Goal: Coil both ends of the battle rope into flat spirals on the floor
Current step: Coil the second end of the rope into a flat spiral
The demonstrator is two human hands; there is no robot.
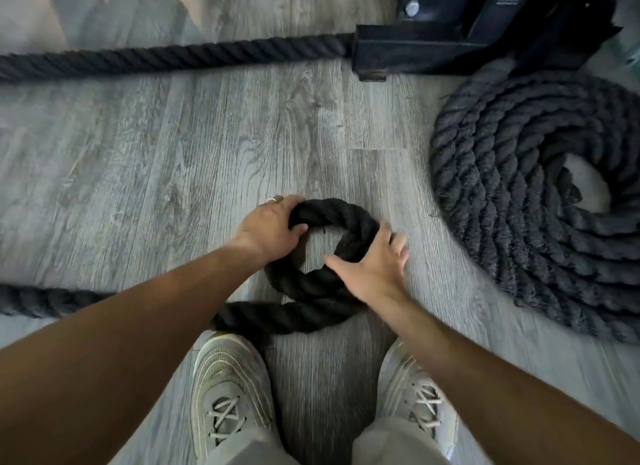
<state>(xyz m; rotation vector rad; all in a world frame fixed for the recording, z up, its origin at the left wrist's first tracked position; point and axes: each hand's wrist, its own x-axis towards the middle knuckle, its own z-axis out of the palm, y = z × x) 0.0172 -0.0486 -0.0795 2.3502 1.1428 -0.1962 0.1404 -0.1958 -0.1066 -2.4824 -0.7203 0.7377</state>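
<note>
Head view: one end of the battle rope already lies as a finished spiral [540, 201] at right of the frame, and the second coil [322, 256] is only starting at centre. The left hand [270, 227] curls around its first loop; the right hand [372, 267] presses it with spread fingers. Next, likely, slack from the lower left gets fed around. Grey wood-look floor [173, 152]; a black rack base [450, 34] at upper right.

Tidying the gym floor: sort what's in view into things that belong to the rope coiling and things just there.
Job:
- small rope loop, gripped by left hand, right hand spread on it
- finished coil
- straight rope run

Just there:
- black rack base
- shoes
</note>
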